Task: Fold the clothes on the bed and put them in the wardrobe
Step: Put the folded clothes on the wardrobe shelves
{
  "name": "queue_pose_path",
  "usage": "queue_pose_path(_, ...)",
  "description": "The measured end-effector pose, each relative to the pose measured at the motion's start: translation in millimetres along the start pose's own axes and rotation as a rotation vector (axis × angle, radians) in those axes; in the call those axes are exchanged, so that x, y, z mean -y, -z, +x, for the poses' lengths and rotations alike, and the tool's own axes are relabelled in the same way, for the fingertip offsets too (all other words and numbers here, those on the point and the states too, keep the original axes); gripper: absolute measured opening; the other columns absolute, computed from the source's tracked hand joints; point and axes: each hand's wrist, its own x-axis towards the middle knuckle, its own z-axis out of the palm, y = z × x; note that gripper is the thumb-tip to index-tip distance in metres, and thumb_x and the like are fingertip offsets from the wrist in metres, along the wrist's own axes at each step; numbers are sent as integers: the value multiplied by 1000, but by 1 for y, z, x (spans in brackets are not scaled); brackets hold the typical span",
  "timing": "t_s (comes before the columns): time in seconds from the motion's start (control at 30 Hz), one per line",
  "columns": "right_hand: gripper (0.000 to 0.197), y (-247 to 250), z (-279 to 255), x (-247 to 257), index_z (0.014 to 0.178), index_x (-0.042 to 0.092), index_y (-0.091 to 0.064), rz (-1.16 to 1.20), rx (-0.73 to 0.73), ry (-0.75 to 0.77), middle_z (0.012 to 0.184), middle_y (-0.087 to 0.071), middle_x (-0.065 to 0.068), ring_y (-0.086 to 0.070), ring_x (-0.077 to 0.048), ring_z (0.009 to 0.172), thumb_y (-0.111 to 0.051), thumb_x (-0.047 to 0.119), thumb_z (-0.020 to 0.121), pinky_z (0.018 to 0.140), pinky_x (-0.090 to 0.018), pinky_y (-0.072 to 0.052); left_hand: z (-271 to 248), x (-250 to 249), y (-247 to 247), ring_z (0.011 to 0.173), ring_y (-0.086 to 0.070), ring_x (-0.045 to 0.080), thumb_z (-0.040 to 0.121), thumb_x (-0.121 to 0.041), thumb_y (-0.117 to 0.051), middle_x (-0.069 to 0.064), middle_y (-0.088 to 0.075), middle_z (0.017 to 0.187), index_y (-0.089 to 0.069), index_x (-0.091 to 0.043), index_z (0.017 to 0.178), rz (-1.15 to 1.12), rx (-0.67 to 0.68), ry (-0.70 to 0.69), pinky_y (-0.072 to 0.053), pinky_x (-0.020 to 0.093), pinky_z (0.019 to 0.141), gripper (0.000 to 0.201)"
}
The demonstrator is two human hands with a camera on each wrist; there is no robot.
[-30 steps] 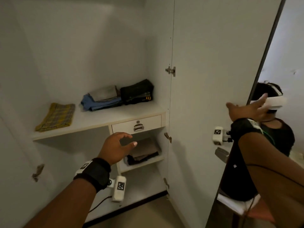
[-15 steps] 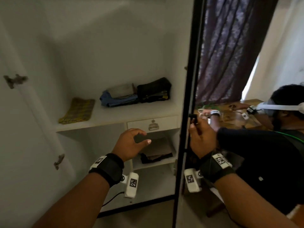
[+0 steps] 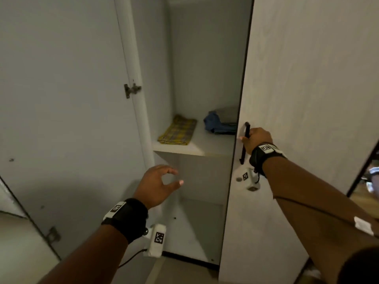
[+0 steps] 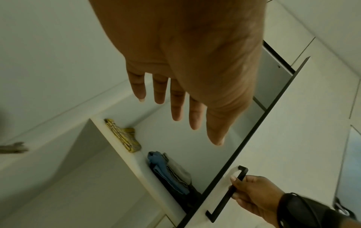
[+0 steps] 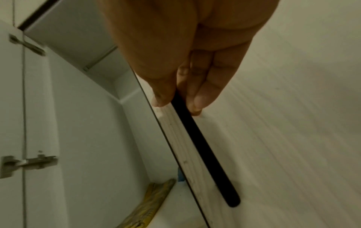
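A folded yellow checked cloth [image 3: 178, 130] lies on the white wardrobe shelf [image 3: 202, 147], with a blue and grey folded pile [image 3: 222, 122] beside it, partly hidden by the right door [image 3: 303, 99]. My right hand [image 3: 253, 139] grips the black bar handle [image 3: 245, 143] of that door; the right wrist view shows thumb and fingers [image 5: 199, 92] pinching the handle [image 5: 205, 151]. My left hand [image 3: 158, 186] hovers below the shelf holding nothing, with straight fingers [image 4: 176, 104] in the left wrist view. The cloth [image 4: 124, 135] and pile [image 4: 168, 171] show there too.
The left wardrobe door [image 3: 61, 119] stands open with metal hinges [image 3: 131, 90]. The space under the shelf is white and bare. A strip of the room shows at the far right edge [image 3: 369, 181].
The right door has swung most of the way across the opening, with my right hand now on its handle. The dark pile and drawer are now hidden. My left hand stayed low.
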Motion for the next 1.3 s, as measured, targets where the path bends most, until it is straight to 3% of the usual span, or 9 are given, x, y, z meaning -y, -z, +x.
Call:
queue_pose_path(0.23, 42, -29, 67, 1, 85, 7, -67, 35, -2, -43, 93, -69, -22, -58, -33, 74, -54, 44, 101, 78, -39, -54, -22, 51, 26, 115, -60, 11, 75, -73, -65, -16, -66, 115, -70, -40, 105, 269, -147, 5, -45, 32, 105, 45)
queue_pose_path(0.43, 42, -25, 84, -15, 82, 7, -67, -16, 37, 80, 64, -53, -7, -49, -27, 56, -58, 44, 99, 64, -34, -43, -74, 78, 104, 148, -34, 36, 83, -45, -83, 14, -49, 153, -58, -15, 139, 463, -806, 354, -24, 54, 123, 68)
queue_pose_path(0.57, 37, -27, 78, -14, 75, 11, -65, 18, 83, 72, 68, -60, -9, -56, -30, 59, -62, 41, 98, 55, -30, -43, -93, 67, 161, 157, -13, 35, 77, -41, -90, 13, -15, 170, -17, -25, 162, 217, -1120, 714, -14, 51, 126, 114)
queue_pose_path(0.63, 24, -33, 69, -18, 87, 3, -71, -2, 189, 21, 75, -63, -12, -59, -32, 66, -70, 26, 94, 65, -37, -53, -96, 74, 184, 151, -32, 36, 69, -49, -94, 14, -30, 166, -3, -31, 164, -103, -1009, 793, -27, 52, 124, 134)
queue_pose_path(0.73, 29, -46, 49, -37, 118, 3, -72, -6, 299, 10, 108, -69, -19, -59, -34, 84, -70, 20, 94, 86, -41, -56, -105, 90, 198, 127, -61, 34, 36, -79, -92, 7, -64, 139, -49, -20, 148, -206, -859, 806, -50, 49, 107, 134)
queue_pose_path(0.93, 32, -55, 14, -42, 109, 1, -72, 218, 48, 177, 108, -71, -24, -66, -40, 88, -62, 30, 99, 77, -40, -56, -120, 65, 147, 92, -63, 30, 104, -60, -43, 13, -64, 105, -60, -18, 122, -212, -1086, 662, -52, 46, 90, 49)
queue_pose_path(1.13, 31, -42, 29, -47, 85, 14, -67, 140, 144, 160, 99, -71, -17, -57, -31, 77, -55, 37, 103, 72, -30, -44, -94, 6, 49, 49, -55, 15, 110, -43, -46, 2, -60, 52, -66, -13, 64, -111, -636, 394, -46, 29, 58, 59)
queue_pose_path(1.2, 29, -37, 37, -48, 87, 15, -68, 73, 195, 176, 99, -70, -15, -53, -26, 75, -57, 38, 102, 71, -30, -43, -66, -14, 14, 56, -60, 7, 108, -48, -44, -6, -64, 61, -69, -25, 72, -23, -489, 205, -45, 18, 56, 49)
queue_pose_path(1.3, 31, -34, 47, -50, 104, 13, -73, -24, 232, 212, 104, -70, -14, -54, -27, 80, -58, 39, 101, 73, -30, -43, -3, -28, -34, 74, -63, 12, 104, -67, -30, -9, -63, 78, -66, -26, 84, 153, -210, -14, -51, 34, 70, 58)
